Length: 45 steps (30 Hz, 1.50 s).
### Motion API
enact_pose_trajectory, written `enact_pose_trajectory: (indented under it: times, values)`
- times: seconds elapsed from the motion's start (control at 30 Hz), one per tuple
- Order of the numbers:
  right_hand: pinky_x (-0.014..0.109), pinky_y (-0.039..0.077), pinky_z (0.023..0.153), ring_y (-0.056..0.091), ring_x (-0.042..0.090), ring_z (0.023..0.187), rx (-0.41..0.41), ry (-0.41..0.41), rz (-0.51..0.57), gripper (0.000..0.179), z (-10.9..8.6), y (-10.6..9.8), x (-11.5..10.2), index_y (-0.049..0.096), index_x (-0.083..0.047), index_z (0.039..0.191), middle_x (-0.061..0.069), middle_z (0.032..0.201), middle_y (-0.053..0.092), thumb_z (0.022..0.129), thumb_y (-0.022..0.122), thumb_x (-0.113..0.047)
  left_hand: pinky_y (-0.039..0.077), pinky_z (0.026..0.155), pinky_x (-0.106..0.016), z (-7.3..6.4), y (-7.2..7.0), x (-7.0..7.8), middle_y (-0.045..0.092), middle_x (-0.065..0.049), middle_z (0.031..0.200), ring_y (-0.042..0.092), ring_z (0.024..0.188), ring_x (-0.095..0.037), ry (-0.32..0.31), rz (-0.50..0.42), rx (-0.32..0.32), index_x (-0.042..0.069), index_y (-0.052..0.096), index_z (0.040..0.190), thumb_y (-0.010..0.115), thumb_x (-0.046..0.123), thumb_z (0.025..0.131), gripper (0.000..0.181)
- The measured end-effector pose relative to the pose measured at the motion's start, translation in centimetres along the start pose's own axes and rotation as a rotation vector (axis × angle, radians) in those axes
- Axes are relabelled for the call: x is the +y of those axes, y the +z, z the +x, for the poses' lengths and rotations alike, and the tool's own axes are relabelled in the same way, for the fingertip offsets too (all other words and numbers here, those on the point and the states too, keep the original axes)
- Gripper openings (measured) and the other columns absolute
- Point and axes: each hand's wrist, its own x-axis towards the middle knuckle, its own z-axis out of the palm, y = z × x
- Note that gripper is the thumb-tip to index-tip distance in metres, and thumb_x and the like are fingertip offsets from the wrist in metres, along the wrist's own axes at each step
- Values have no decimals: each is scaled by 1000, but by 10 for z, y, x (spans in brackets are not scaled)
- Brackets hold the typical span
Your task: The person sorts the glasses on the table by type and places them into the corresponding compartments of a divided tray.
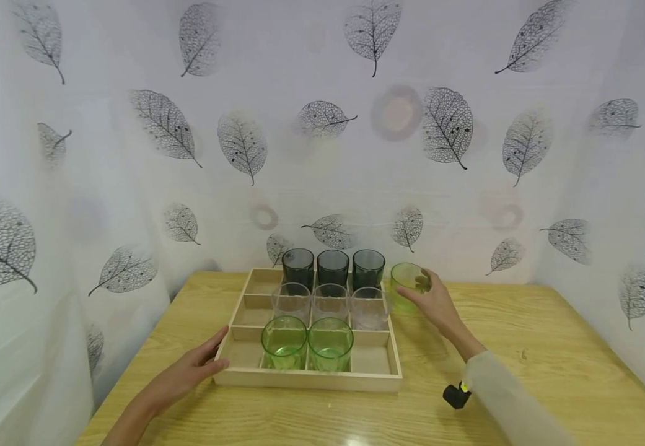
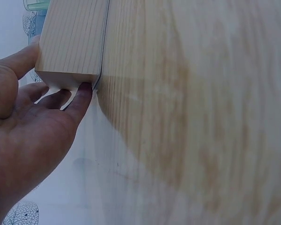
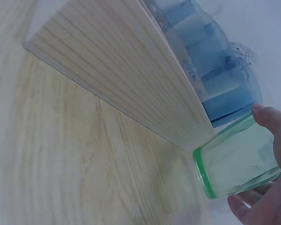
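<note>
My right hand [image 1: 436, 303] holds a green glass [image 1: 404, 291] just off the right side of the wooden tray [image 1: 305, 379], near its back right. In the right wrist view, thumb and fingers reach around this glass [image 3: 236, 159], its bright green end facing the table. My left hand [image 1: 183, 378] grips the tray's front left corner, thumb at the rim and fingertips against the side wall [image 2: 68, 77]. Two green glasses [image 1: 330, 344] stand in the front row of the tray. Behind them are three clear glasses [image 1: 369, 310] and three dark grey glasses [image 1: 332, 266].
Thin wooden dividers [image 1: 369, 339] part the tray into compartments. A small black object [image 1: 456, 395] with a yellow spot sits beside the right sleeve [image 1: 506, 396]. Under everything lies a wood-grain table [image 1: 551, 365]. A white curtain [image 1: 328, 173] with leaf prints hangs behind and at the sides.
</note>
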Motion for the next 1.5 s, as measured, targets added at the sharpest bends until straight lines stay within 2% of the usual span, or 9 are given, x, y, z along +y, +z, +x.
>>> enact_pose_trajectory:
  times: [0.27,0.57,0.67,0.9,0.97,1.2,1.3,1.4,1.5]
  values:
    - [63,34,114,42,47,139,-24,-28,-73,99,-27,-14,-6,18,5,161,32,151,44,94,77,-39,20,119,-61,-1,0,-1,-3,-18,171,4,153,-47,8,-5,-13,9,2,167,49,28,112,75]
    - [61,40,107,50,45,133,-59,-106,-91,89,-65,-27,-17,26,6,159,32,145,50,95,77,-30,18,119,-63,0,0,-1,-2,-17,171,4,153,-46,-1,-12,0,12,3,167,50,30,111,75]
    - [56,43,106,51,43,132,-75,-113,-109,89,-77,-30,-20,26,5,159,29,145,51,96,77,-33,19,119,-60,0,0,-2,-1,-17,171,5,153,-45,1,-3,2,11,3,167,50,29,111,75]
    - [26,48,95,56,38,126,-96,-102,-114,88,-99,-35,-28,29,0,160,25,143,55,95,78,-34,19,119,-61,0,-2,0,-4,-18,171,2,153,-46,7,-6,-16,11,1,167,48,29,112,74]
    - [24,50,91,58,38,124,-101,-97,-108,87,-106,-36,-30,30,0,159,25,143,55,94,79,-32,18,119,-63,-1,-2,1,-6,-19,171,1,153,-47,13,-7,-19,10,0,167,48,28,112,74]
    - [25,49,94,58,32,123,-114,-91,-134,84,-127,-38,-35,35,-3,157,20,140,59,92,81,-30,19,119,-60,-1,0,1,-3,-17,171,4,153,-45,1,-5,-3,10,2,167,48,28,112,75]
    - [27,50,92,59,31,120,-104,-104,-165,82,-134,-39,-37,38,-3,156,17,137,62,91,82,-30,22,119,-56,-1,-1,0,-1,-19,171,6,153,-46,13,8,5,9,3,167,49,28,112,74]
    - [27,51,90,61,31,116,-96,-115,-193,81,-141,-40,-39,41,-3,154,16,134,64,90,83,-30,31,116,-36,-1,-2,0,1,-21,170,7,153,-46,26,11,8,9,5,167,50,27,111,74]
    - [28,51,89,61,29,114,-97,-120,-211,81,-147,-40,-41,42,-4,154,13,133,65,89,83,-30,33,105,-16,-1,-2,0,2,-21,170,8,153,-46,33,-3,4,9,6,167,52,26,111,75]
